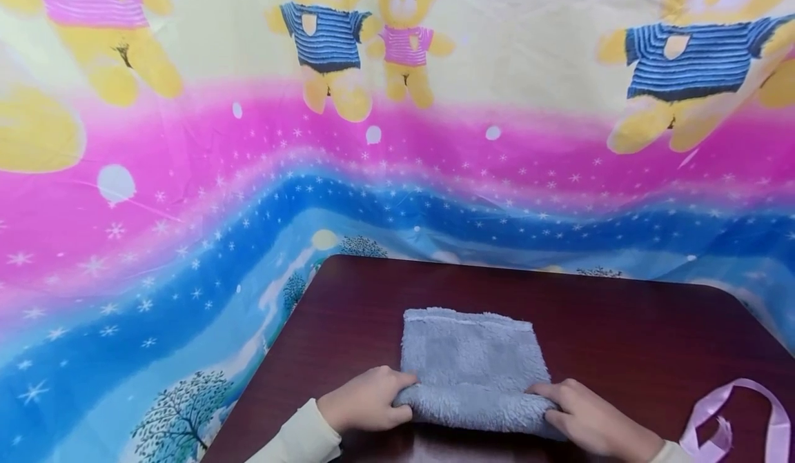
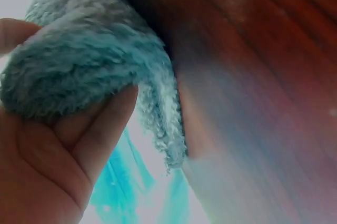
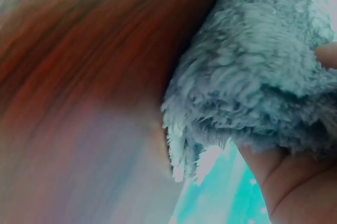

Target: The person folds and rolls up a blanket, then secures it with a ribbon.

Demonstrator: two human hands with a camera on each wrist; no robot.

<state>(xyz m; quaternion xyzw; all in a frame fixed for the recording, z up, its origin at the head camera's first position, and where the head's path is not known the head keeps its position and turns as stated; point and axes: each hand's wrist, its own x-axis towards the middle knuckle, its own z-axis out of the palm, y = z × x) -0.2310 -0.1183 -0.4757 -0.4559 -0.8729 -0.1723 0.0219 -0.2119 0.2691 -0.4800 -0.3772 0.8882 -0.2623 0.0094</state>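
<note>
A fluffy grey towel [image 1: 475,352] lies on the dark table, its near edge turned over into a thick roll [image 1: 478,408]. At the roll's left end my left hand [image 1: 373,401] grips the cloth, thumb below and fingers on top. My right hand [image 1: 586,415] holds the opposite end in a similar pinch. In the left wrist view the rounded end of the towel [image 2: 79,71] sits between thumb and fingers. The right wrist view shows the shaggy end of the towel [image 3: 253,92] with fingers [image 3: 295,182] against its underside.
A glossy dark red-brown table [image 1: 621,332] carries the towel. A pink satin ribbon [image 1: 708,415] lies looped at the right, close to my right sleeve [image 1: 673,452]. Behind the table hangs a cloth backdrop [image 1: 435,145] printed with bears and snowflakes.
</note>
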